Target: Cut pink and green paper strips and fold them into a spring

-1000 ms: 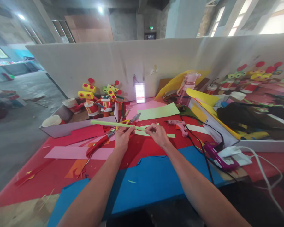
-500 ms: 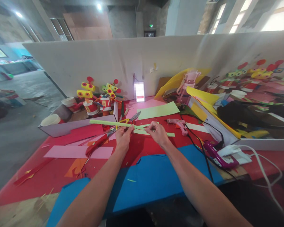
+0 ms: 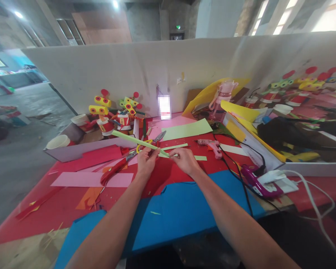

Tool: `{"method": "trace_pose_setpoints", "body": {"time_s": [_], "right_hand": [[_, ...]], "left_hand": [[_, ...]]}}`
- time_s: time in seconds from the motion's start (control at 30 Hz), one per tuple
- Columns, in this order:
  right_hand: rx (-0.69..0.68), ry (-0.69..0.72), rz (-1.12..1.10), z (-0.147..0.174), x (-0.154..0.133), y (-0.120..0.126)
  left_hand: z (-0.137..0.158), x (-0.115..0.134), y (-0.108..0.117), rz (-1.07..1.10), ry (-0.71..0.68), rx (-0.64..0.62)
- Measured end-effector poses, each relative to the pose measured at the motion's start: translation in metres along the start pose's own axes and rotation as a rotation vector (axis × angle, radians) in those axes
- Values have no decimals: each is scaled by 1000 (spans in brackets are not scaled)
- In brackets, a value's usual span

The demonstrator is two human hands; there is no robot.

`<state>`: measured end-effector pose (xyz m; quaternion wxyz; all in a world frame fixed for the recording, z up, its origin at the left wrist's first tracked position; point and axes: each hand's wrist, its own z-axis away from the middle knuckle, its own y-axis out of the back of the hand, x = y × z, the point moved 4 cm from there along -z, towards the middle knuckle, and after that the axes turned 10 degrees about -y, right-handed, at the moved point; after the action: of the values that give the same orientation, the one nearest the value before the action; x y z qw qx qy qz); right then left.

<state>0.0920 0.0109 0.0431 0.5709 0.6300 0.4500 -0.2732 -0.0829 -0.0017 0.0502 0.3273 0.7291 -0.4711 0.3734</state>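
Note:
Between both hands runs a light green paper strip [image 3: 130, 138], slanting down from upper left to lower right. My left hand [image 3: 147, 161] pinches it along its length, and my right hand [image 3: 184, 160] pinches its right end. Other narrow green paper strips [image 3: 201, 158] lie on the red sheet behind and beside my fingers. Just beyond my left hand are yellow-handled scissors [image 3: 158, 138]. Red-handled scissors [image 3: 113, 174] rest to its left, across a pink paper strip [image 3: 72, 179].
A pink glue gun [image 3: 211, 146] lies on the right, its cable running to a purple plug block [image 3: 261, 183]. Paper-cup figures [image 3: 105, 126] stand in a box at left. A larger box [image 3: 310, 170] holds materials at right. Blue sheet [image 3: 184, 209] covers the front edge.
The green strip has tilted: its left end is higher and its right end lower. My right hand has shifted slightly left and now grips the strip's end.

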Motion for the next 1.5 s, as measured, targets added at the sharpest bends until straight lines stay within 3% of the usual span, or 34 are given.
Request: {"method": "trace_pose_setpoints", "body": {"time_s": [0.2, 0.4, 0.57, 0.8, 1.17, 1.5], "right_hand": [[-136, -183, -329, 0, 7, -12], [-109, -173, -346, 2, 5, -8], [-98, -268, -342, 3, 5, -9], [-138, -218, -548, -1, 3, -17], [-46, -121, -401, 3, -1, -17], [-95, -190, -367, 3, 0, -12]], "left_hand": [[1, -1, -3, 62, 36, 16], [5, 5, -6, 66, 44, -12], [6, 2, -8, 37, 18, -38], [11, 2, -16, 58, 33, -53], [12, 2, -19, 29, 2, -100], [12, 1, -19, -7, 8, -103]]}}
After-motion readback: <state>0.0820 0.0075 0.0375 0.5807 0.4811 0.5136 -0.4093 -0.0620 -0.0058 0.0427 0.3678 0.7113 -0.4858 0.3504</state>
